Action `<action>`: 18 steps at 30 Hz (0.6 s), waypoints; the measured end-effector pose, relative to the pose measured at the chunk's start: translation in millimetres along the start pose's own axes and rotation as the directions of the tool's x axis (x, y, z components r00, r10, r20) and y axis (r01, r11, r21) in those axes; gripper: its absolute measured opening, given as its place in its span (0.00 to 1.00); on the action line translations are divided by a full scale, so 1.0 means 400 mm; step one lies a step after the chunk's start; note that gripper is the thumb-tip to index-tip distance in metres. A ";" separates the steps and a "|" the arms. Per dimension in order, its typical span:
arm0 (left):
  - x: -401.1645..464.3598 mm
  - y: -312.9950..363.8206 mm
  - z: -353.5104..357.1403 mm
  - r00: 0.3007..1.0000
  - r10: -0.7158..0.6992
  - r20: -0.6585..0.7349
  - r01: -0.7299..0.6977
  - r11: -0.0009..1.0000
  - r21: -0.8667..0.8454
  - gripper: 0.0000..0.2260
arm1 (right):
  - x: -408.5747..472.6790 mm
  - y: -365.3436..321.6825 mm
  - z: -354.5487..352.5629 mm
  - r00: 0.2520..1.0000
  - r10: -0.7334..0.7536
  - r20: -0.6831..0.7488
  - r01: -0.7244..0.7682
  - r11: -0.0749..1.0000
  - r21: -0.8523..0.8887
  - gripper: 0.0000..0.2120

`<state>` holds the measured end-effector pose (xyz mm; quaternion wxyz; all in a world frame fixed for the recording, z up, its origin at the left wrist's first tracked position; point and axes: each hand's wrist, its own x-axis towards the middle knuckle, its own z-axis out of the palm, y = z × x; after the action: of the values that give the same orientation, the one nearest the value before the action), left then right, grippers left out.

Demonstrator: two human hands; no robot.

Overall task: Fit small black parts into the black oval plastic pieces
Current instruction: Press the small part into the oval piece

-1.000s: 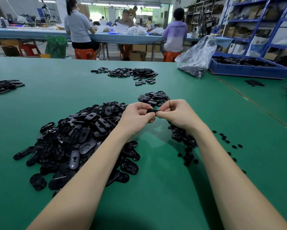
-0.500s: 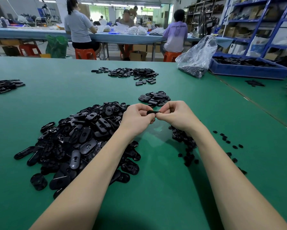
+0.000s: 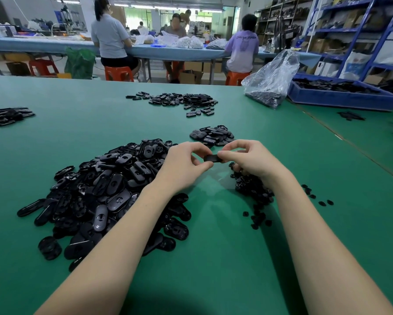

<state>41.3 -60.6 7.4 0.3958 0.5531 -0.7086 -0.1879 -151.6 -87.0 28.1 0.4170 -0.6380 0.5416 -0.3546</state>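
Observation:
A black oval piece (image 3: 211, 158) is held above the green table between both hands. My left hand (image 3: 183, 164) pinches its left end and my right hand (image 3: 247, 159) pinches its right end, fingers curled. A big heap of black oval pieces (image 3: 104, 192) lies to the left, under my left forearm. Small black parts (image 3: 255, 192) lie in a loose pile below my right wrist, partly hidden by it. A small stack of oval pieces (image 3: 212, 135) sits just beyond my hands.
Another spread of black pieces (image 3: 181, 101) lies farther back, and one more (image 3: 7, 115) at the far left. A clear plastic bag (image 3: 270, 78) and a blue tray (image 3: 341, 96) stand at the back right. People sit at a blue table behind.
My hands have spread slightly apart, so more of the oval piece shows between the fingertips. The piles on the table have not moved.

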 end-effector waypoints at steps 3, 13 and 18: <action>0.014 -0.010 -0.003 0.998 -0.040 -0.039 0.043 0.997 0.061 0.07 | -0.001 -0.001 -0.017 0.999 0.030 -0.033 -0.032 0.998 -0.050 0.09; 0.224 0.023 0.060 0.982 -0.151 -0.116 0.182 0.925 0.334 0.05 | -0.012 0.014 -0.072 0.997 0.061 -0.055 -0.062 0.998 -0.032 0.06; 0.279 0.013 0.110 0.974 -0.214 -0.076 0.226 0.874 0.431 0.06 | -0.008 0.018 -0.085 0.996 0.060 -0.059 -0.059 0.998 0.008 0.06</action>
<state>-4.3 -170.6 23.4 0.2468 0.7069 -0.6600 -0.0607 -185.8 -89.5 35.0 0.4132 -0.6094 0.5713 -0.3626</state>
